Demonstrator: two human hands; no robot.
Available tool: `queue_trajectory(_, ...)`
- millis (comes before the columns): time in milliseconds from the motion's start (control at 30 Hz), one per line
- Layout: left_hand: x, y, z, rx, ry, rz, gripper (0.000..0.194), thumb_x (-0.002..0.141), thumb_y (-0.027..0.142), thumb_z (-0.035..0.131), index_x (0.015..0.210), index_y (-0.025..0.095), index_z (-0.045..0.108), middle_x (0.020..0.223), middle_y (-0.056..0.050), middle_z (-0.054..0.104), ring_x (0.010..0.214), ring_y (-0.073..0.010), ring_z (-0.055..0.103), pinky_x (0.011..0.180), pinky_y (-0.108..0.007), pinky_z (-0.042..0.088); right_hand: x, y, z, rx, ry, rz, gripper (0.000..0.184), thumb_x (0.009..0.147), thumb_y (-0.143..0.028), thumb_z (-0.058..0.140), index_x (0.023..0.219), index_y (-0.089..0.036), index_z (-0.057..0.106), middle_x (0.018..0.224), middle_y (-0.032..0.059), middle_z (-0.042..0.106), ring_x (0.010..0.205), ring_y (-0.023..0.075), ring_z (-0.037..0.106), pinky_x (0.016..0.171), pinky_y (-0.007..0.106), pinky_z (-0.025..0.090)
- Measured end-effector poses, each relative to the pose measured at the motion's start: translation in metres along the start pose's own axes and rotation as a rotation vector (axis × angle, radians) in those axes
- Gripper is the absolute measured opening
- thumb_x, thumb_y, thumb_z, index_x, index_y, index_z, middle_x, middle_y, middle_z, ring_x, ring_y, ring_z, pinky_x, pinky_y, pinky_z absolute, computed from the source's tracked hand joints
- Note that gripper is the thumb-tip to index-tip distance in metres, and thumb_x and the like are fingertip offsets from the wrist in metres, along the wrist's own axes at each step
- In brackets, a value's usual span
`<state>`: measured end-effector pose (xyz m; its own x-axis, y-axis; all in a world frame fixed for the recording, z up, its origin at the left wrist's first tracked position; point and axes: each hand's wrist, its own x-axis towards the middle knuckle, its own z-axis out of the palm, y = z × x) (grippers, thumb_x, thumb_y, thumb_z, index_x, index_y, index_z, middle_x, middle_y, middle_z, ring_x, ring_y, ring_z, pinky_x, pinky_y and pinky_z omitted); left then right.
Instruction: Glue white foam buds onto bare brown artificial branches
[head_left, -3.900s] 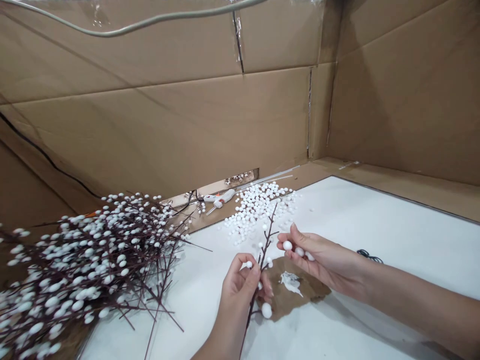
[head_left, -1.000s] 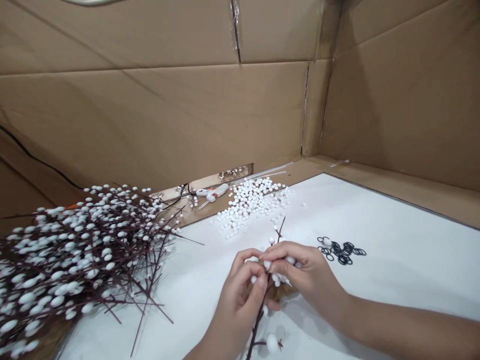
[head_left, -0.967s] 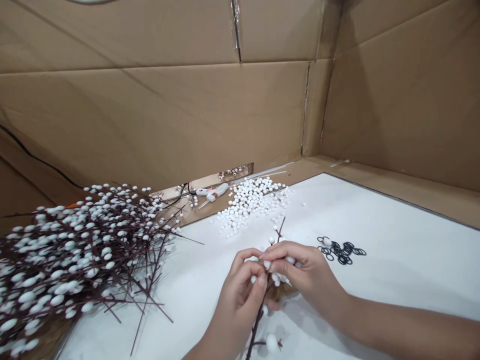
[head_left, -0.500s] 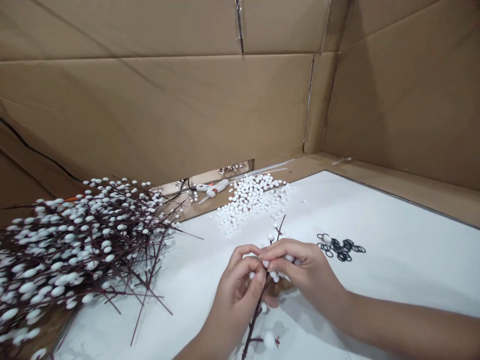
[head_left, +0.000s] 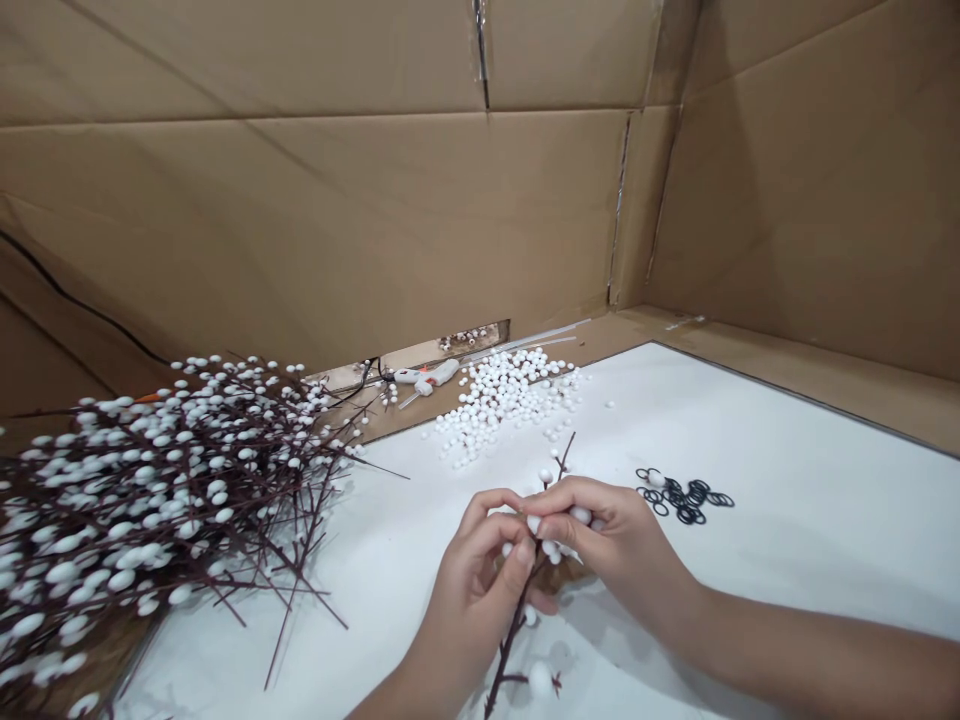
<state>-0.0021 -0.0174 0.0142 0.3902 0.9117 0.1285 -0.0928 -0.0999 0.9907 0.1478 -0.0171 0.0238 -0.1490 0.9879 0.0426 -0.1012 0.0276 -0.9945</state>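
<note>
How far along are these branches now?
Done: a large heap of beaded branches lies to the left. In hand: the left hand holds a branch with some beads on it, and the right hand pinches beads at its stem. Remaining: a mound of loose white beads lies beyond, near a glue gun.

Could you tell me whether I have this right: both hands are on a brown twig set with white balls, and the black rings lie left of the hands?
Not quite: the head view shows the black rings to the right of the hands, not the left. The left hand and right hand are on the brown twig.
</note>
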Motion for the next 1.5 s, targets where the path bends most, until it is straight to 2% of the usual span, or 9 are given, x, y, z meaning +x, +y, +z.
queue_trajectory(167, 0.000, -0.003, 0.000, -0.005, -0.001, -0.016, 0.016, 0.082, 0.030, 0.052, 0.074, 0.020, 0.062, 0.102, -0.003, 0.036, 0.066, -0.0098, 0.057, 0.053, -0.022, 0.052, 0.000, -0.001, -0.001, -0.065, 0.002, -0.057, 0.009, 0.071, -0.023, 0.062, 0.069, -0.019, 0.069, 0.071, 0.0016, 0.061, 0.054, 0.0121, 0.059, 0.046, 0.022, 0.049)
queue_trajectory(367, -0.002, -0.004, -0.001, 0.018, 0.011, 0.001, 0.016, 0.082, 0.030, 0.052, 0.077, 0.021, 0.064, 0.099, -0.004, 0.035, 0.080, -0.0159, 0.056, 0.051, -0.021, 0.052, 0.002, -0.003, -0.001, -0.163, -0.014, -0.153, 0.012, 0.071, -0.019, 0.059, 0.068, -0.020, 0.070, 0.068, 0.0018, 0.062, 0.060, 0.0130, 0.060, 0.052, 0.022, 0.049)
queue_trajectory(667, 0.000, -0.003, -0.002, 0.010, 0.027, 0.009, 0.019, 0.082, 0.032, 0.052, 0.076, 0.018, 0.063, 0.095, -0.003, 0.035, 0.071, -0.0111, 0.054, 0.055, -0.022, 0.053, 0.004, -0.004, -0.004, -0.318, -0.048, -0.308, 0.018, 0.076, -0.015, 0.055, 0.075, -0.021, 0.071, 0.069, 0.0021, 0.065, 0.062, 0.0132, 0.059, 0.056, 0.023, 0.048)
queue_trajectory(867, 0.005, -0.004, -0.001, -0.115, 0.095, -0.039, 0.020, 0.079, 0.033, 0.056, 0.069, 0.017, 0.054, 0.095, 0.000, 0.035, 0.066, -0.0089, 0.050, 0.056, -0.025, 0.054, 0.001, -0.012, -0.010, -0.357, -0.023, -0.447, 0.025, 0.080, -0.017, 0.052, 0.098, -0.028, 0.066, 0.096, 0.0023, 0.067, 0.082, 0.0163, 0.062, 0.072, 0.027, 0.049)
queue_trajectory(1067, 0.007, -0.002, -0.001, -0.212, 0.171, -0.130, 0.020, 0.074, 0.035, 0.062, 0.071, 0.018, 0.053, 0.099, -0.001, 0.037, 0.077, -0.0138, 0.052, 0.056, -0.024, 0.053, 0.007, -0.022, -0.021, -0.265, 0.126, -0.342, 0.015, 0.083, -0.029, 0.050, 0.085, -0.024, 0.063, 0.073, 0.0007, 0.060, 0.070, 0.0134, 0.057, 0.063, 0.023, 0.046)
queue_trajectory(1167, 0.008, -0.003, -0.003, -0.240, 0.188, -0.165, 0.022, 0.072, 0.038, 0.063, 0.072, 0.017, 0.055, 0.097, -0.001, 0.039, 0.078, -0.0142, 0.052, 0.057, -0.023, 0.052, 0.009, -0.022, -0.021, -0.227, 0.056, -0.227, 0.024, 0.084, -0.041, 0.047, 0.084, -0.021, 0.061, 0.051, -0.0047, 0.039, 0.046, 0.0090, 0.037, 0.043, 0.021, 0.031)
queue_trajectory(1267, 0.009, -0.005, -0.005, -0.247, 0.183, -0.158, 0.025, 0.071, 0.039, 0.064, 0.075, 0.016, 0.056, 0.095, -0.002, 0.041, 0.078, -0.0148, 0.052, 0.058, -0.025, 0.052, 0.009, -0.019, -0.018, -0.191, -0.040, -0.160, 0.036, 0.085, -0.050, 0.042, 0.077, -0.019, 0.058, 0.049, -0.0069, 0.027, 0.042, 0.0073, 0.023, 0.040, 0.021, 0.018)
queue_trajectory(1400, 0.010, -0.007, -0.006, -0.258, 0.203, -0.175, 0.025, 0.069, 0.038, 0.067, 0.076, 0.016, 0.056, 0.093, -0.003, 0.044, 0.077, -0.0154, 0.053, 0.060, -0.026, 0.053, 0.009, -0.021, -0.016, 0.023, -0.091, -0.044, 0.042, 0.084, -0.055, 0.038, 0.067, -0.018, 0.050, 0.048, -0.0078, 0.024, 0.042, 0.0067, 0.018, 0.040, 0.021, 0.013)
queue_trajectory(1500, 0.011, -0.008, -0.006, -0.239, 0.207, -0.146, 0.023, 0.067, 0.035, 0.069, 0.071, 0.017, 0.055, 0.097, -0.002, 0.043, 0.074, -0.0132, 0.053, 0.060, -0.026, 0.053, 0.005, -0.026, -0.015, 0.177, -0.129, 0.102, 0.030, 0.084, -0.046, 0.040, 0.074, -0.020, 0.050, 0.053, -0.0065, 0.034, 0.041, 0.0058, 0.020, 0.041, 0.020, 0.013)
